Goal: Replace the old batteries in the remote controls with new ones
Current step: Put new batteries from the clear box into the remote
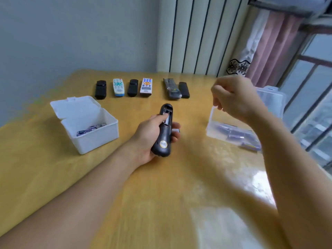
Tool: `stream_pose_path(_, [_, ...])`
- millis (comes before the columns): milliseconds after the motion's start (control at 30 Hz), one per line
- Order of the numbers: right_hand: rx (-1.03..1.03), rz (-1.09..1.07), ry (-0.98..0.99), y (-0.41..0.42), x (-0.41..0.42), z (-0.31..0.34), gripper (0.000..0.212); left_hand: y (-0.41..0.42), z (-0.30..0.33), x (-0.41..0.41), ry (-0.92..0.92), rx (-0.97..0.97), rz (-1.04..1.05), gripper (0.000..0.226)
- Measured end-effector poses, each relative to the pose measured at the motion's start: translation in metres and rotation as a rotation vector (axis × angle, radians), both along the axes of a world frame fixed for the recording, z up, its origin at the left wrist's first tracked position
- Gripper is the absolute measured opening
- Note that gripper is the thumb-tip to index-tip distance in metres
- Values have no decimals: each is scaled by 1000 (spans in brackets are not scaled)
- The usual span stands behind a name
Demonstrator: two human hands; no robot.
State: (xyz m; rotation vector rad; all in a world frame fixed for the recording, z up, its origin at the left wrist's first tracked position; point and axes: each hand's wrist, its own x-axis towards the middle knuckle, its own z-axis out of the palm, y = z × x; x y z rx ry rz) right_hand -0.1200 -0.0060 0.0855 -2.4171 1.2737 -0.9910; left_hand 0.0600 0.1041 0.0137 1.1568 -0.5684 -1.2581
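Note:
My left hand (152, 133) grips a dark grey remote (164, 133) held back side up over the middle of the table, thumb pressing on a battery in its open compartment (167, 115). My right hand (233, 99) hovers above the clear plastic box (215, 130) of purple batteries at the right, fingers curled; whether it holds a battery is hidden. A white open box (97, 137) at the left holds several used batteries (90, 129). Several remotes (133, 88) lie in a row at the back.
A wooden table (161, 194) carries everything. A small white item (176, 130) lies under the held remote. A black cover (184, 89) lies beside a wrapped remote (171, 88). A radiator, curtain and window stand behind and right.

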Motion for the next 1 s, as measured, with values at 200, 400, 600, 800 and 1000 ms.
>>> stream_pose_path(200, [246,-165,321,-22,-81,-3,14,-9,-6,-15,-54,-45,-3,25])
stream_pose_path(400, [320,-139,484,-28,-79,-14,25,-9,-8,-20,-213,-67,-64,29])
stream_pose_path(600, [201,-184,512,-40,-71,-32,33,-13,-12,-17,-232,-64,-73,26])
stream_pose_path(800, [228,-161,515,-50,-69,-41,36,-15,-13,-12,-227,-67,-99,26])
stream_pose_path(1000, [245,-187,553,-54,-73,-39,14,-16,-14,-12,-217,-66,-97,25])
